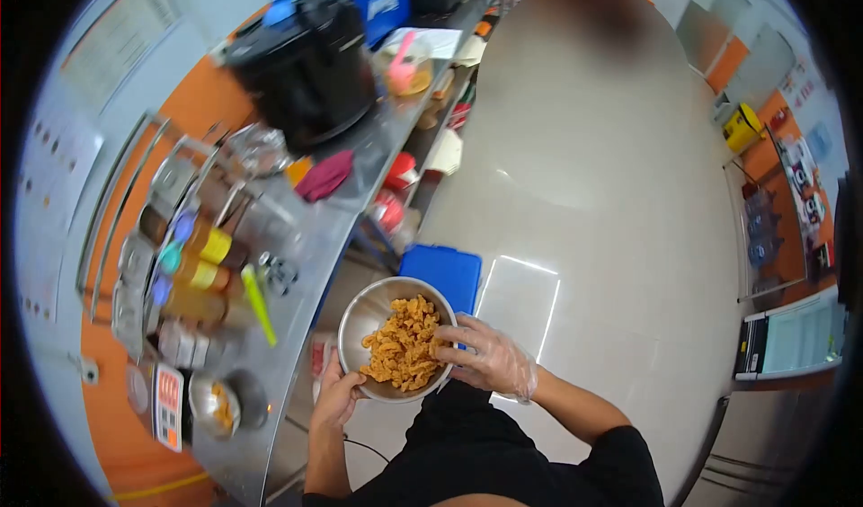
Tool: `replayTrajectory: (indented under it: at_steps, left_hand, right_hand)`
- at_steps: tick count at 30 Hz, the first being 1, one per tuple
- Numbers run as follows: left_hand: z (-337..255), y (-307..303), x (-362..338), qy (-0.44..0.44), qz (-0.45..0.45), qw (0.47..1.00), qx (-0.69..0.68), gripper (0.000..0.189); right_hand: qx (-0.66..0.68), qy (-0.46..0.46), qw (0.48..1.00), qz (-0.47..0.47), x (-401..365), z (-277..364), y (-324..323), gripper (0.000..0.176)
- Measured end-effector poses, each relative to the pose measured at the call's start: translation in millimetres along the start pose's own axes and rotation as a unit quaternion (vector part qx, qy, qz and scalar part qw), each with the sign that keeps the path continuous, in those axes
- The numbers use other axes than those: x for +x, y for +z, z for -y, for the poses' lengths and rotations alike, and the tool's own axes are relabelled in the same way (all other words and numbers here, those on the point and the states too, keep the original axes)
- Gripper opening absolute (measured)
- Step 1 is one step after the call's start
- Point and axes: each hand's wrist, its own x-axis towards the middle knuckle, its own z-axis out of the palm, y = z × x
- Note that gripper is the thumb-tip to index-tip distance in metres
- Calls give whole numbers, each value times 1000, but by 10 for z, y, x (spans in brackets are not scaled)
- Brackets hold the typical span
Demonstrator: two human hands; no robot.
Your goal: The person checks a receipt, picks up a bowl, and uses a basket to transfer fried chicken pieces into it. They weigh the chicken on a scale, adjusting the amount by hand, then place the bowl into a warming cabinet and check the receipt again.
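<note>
A round metal bowl [358, 315] with golden-brown fried chicken pieces [402, 343] is held in front of my body, slightly tilted. My left hand [337, 395], bare, grips its lower left rim with the thumb on top. My right hand [490, 356] wears a clear plastic glove. Its fingers curl over the right rim, the tips close to the chicken pieces; what lies under the palm is hidden.
Left of me runs a steel counter [301, 305] with sauce bottles [202, 273], a green-handled utensil [258, 305], a smaller metal bowl [226, 426], a maroon cloth [324, 176] and a large black pot [306, 71]. A blue lid or box [445, 271] sits low beyond the bowl. Tiled floor [602, 192] stretches ahead.
</note>
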Motion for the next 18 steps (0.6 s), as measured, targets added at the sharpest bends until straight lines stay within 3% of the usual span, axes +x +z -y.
replayTrajectory:
  at_steps: [6,8,10,13,18]
  left_hand:
    - [-316,1986,2352,-9,181,976,123,67]
    - [-357,2689,3384,21,235,962,140,68]
    - [-643,3616,4208,-51,319,933,160,60]
    - [-1377,4875,5071,-118,350,914,167,52]
    - [-2154,6469,6970,-63,402,898,165,49]
  right_hand:
    - [-47,80,992,-81,-48,-1796,-1389,49]
    - [-99,166,977,-92,125,-2421,-1948,41]
    - [-109,196,966,-129,387,-3075,-2527,38]
    - [-110,262,938,-199,816,-3851,-3308,34]
    - [-170,307,886,-304,1659,-5638,-4504,30]
